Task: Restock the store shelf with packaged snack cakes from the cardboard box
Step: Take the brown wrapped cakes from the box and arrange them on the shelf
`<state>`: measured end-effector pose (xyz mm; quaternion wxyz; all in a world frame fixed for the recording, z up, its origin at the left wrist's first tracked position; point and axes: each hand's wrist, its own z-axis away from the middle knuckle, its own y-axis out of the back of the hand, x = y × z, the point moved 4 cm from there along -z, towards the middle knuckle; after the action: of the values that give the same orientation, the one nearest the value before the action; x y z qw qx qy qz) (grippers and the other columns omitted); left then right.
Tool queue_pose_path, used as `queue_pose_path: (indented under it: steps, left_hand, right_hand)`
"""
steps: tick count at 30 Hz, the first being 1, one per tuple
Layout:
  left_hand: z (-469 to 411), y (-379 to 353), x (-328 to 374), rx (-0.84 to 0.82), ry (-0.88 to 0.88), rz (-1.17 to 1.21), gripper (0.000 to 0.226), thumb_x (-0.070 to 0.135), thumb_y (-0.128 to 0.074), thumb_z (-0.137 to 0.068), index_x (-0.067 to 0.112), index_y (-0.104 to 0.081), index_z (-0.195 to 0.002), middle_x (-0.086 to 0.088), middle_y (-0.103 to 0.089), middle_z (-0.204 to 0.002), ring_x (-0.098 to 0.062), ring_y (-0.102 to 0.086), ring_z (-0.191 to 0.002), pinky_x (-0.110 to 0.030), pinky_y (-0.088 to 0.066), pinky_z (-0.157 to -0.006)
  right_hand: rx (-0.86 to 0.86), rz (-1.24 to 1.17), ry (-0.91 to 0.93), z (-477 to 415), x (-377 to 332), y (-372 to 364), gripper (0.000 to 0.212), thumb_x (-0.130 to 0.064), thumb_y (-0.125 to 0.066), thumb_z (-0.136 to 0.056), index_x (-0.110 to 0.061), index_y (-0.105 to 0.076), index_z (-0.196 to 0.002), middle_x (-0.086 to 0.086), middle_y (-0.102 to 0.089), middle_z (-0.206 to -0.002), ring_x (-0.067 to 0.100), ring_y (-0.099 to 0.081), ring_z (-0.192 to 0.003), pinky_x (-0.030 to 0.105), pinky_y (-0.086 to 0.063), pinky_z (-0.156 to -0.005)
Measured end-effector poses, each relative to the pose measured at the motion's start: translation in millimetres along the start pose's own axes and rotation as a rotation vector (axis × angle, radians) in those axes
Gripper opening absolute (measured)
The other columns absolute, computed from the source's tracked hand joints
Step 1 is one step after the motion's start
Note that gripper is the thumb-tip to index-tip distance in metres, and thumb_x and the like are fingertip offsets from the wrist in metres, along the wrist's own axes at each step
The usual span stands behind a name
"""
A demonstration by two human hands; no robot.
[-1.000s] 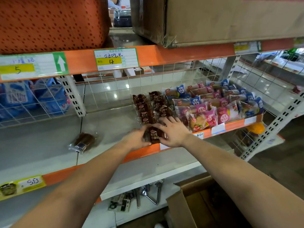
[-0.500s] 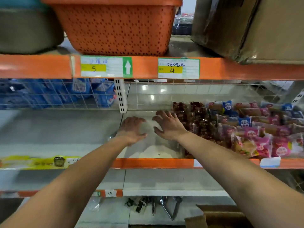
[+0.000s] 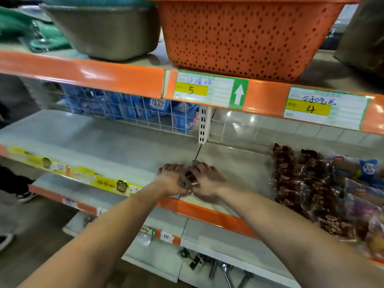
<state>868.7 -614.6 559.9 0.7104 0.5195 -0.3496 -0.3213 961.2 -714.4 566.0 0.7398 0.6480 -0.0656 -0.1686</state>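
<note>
A single brown wrapped snack cake (image 3: 188,177) sits between my two hands on the grey shelf (image 3: 124,150), near its orange front edge. My left hand (image 3: 171,179) grips the cake's left side and my right hand (image 3: 207,179) grips its right side. To the right lie rows of brown snack cakes (image 3: 301,179), and beyond them pink and blue packets (image 3: 367,169). The cardboard box is out of view.
An orange perforated basket (image 3: 245,36) and a grey tub (image 3: 104,30) stand on the shelf above. Blue packs (image 3: 128,107) sit behind a wire grid at the back. Metal tools (image 3: 218,269) lie on the bottom shelf. A person's shoes (image 3: 25,196) show at left.
My view has swung left, away from the stocked rows. Both hands moved left across the shelf from the rows and closed together on the lone brown cake.
</note>
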Motion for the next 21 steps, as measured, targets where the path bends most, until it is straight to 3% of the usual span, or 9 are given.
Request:
queue_pose_path:
  steps: [5,15,21]
  left_hand:
    - [6,-7,-8,0.032,0.038,0.063,0.083,0.059,-0.063,-0.07,0.028,-0.033,-0.141,-0.002,-0.038,-0.145,-0.03,-0.032,-0.134,-0.04,-0.03,-0.11]
    - [12,-1,-3,0.017,0.034,0.096,0.075,0.057,-0.061,-0.077,0.032,-0.033,-0.142,-0.001,-0.035,-0.146,-0.029,-0.029,-0.135,-0.04,-0.026,-0.111]
    - [10,2,18,-0.019,-0.08,0.024,0.057,0.047,-0.051,-0.086,0.036,-0.036,-0.139,-0.001,-0.031,-0.149,-0.028,-0.023,-0.137,-0.042,-0.02,-0.112]
  right_hand:
    - [-0.037,-0.046,-0.043,-9,-3,-19,0.075,-0.046,-0.048,-0.091,-0.021,-0.013,-0.152,0.007,-0.01,-0.159,0.028,-0.008,-0.146,0.046,-0.012,-0.118]
    - [0.036,-0.038,-0.009,-3,4,-10,0.068,-0.042,-0.052,-0.088,-0.022,-0.028,-0.148,0.006,-0.033,-0.149,0.026,-0.026,-0.138,0.042,-0.026,-0.111]
    - [-0.01,-0.092,-0.037,27,31,-5,0.085,-0.051,-0.06,-0.079,-0.028,-0.019,-0.15,0.003,-0.032,-0.147,0.025,-0.033,-0.134,0.04,-0.025,-0.113]
